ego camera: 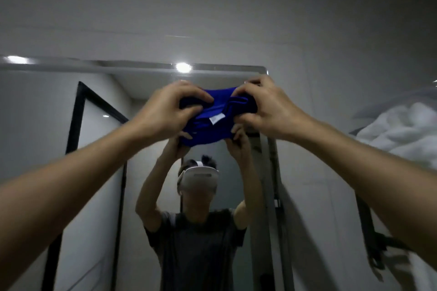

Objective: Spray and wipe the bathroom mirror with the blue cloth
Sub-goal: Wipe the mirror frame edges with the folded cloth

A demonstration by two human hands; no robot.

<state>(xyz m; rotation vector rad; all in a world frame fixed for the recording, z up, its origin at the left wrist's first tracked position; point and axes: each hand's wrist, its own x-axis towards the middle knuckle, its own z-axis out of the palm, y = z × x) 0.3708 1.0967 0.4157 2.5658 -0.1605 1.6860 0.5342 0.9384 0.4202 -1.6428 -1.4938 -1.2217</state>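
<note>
Cloth (210, 123) is bunching just below the mirror (146, 92) top edge, both hands' fingers clenched on it, left (170, 108) and right (267, 108); I'm flattening it, I reckon, for wiping.

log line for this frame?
phase: wiping | left hand: grip on blue cloth | right hand: grip on blue cloth | place: mirror top

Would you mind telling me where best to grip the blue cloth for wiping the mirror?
Grip the cloth at its two bunched ends from either side, as the left hand and right hand do now; its folded middle, with the white tag, then faces the mirror.
</note>
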